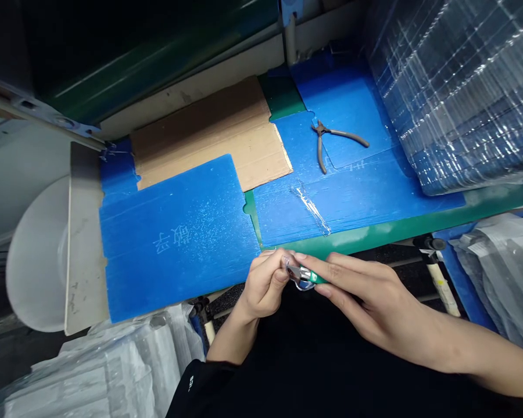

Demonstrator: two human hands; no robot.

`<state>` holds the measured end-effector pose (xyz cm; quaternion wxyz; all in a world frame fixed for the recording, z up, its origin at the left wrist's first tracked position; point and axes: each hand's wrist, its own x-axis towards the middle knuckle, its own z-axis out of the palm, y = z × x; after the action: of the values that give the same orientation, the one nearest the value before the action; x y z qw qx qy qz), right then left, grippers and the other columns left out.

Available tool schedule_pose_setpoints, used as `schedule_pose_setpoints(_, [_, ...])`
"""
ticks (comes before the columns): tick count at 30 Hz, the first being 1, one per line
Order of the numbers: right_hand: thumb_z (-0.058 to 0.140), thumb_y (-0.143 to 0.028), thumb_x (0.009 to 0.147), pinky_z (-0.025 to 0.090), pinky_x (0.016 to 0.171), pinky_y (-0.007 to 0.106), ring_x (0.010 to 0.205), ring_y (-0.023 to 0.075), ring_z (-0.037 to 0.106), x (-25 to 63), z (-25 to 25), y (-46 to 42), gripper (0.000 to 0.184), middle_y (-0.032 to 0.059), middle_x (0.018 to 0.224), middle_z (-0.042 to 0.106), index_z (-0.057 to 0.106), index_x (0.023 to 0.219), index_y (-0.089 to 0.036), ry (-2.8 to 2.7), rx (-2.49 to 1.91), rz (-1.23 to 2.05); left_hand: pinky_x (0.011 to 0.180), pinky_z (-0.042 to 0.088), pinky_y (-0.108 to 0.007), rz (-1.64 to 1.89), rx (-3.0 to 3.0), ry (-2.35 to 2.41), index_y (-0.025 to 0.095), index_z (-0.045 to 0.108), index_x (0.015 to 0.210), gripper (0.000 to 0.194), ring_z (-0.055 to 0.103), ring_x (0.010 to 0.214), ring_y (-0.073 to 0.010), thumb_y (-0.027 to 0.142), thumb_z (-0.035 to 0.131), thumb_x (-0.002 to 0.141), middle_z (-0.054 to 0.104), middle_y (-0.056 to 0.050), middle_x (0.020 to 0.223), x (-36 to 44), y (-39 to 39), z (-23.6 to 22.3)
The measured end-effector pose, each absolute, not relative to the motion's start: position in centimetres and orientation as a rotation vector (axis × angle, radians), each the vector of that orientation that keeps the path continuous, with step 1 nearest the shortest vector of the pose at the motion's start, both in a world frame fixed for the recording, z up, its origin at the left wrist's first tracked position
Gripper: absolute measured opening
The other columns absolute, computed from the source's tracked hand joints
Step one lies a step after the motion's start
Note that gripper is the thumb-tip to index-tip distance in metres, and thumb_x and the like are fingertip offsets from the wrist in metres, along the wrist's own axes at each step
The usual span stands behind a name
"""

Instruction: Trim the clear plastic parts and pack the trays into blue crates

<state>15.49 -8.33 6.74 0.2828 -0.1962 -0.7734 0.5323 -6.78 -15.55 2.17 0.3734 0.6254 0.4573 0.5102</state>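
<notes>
Just below the edge of the work surface, my right hand grips a small green-handled tool with a shiny metal end, possibly a cutter. My left hand pinches that metal end between thumb and fingers, and the fingers hide most of it. Neither hand touches the blue corrugated plastic sheet lying just beyond them. A narrow transparent plastic strip lies on a second blue sheet. Grey-handled pliers rest further away.
A cardboard sheet lies under the blue sheets on a green mat. A stack of plastic-wrapped blue sheets rises at the upper right. White plastic bags sit at the lower left, and a white bowl stands at the left.
</notes>
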Motion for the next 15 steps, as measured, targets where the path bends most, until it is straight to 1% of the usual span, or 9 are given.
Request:
schedule_pose_setpoints(6, [0.058,-0.007,0.111,0.061,0.093,0.025,0.105,0.0133,0.073,15.53,6.57,-8.82,0.06,0.0051,0.138,0.075,0.049,0.168,-0.026,-2.046,-0.567,1.426,0.066,0.046,-0.029,1.287,1.59,1.166,0.02,0.061,0.093,0.037,0.06,0.065,-0.015,0.041,0.043,0.117,0.062,-0.002,0.075,-6.72,-15.63,2.26])
schedule_pose_setpoints(11, [0.058,-0.009,0.112,0.059,0.097,0.023,0.104,0.0107,0.072,15.69,6.58,-8.9,0.067,-0.0011,0.134,0.074,0.045,0.17,-0.039,-2.019,-0.6,1.474,0.068,0.048,-0.029,1.279,1.604,1.182,0.019,0.062,0.094,0.037,0.063,0.068,-0.0154,0.04,0.042,0.117,0.066,-0.003,0.078,-6.7,-15.58,2.35])
schedule_pose_setpoints(15, [0.057,-0.01,0.113,0.059,0.098,0.024,0.107,0.0113,0.072,15.63,6.56,-9.2,0.065,-0.0008,0.137,0.074,0.046,0.169,-0.039,-2.003,-0.618,1.482,0.066,0.049,-0.03,1.257,1.616,1.22,0.019,0.062,0.093,0.039,0.063,0.065,-0.0163,0.042,0.042,0.117,0.066,-0.004,0.075,-6.7,-15.6,2.18])
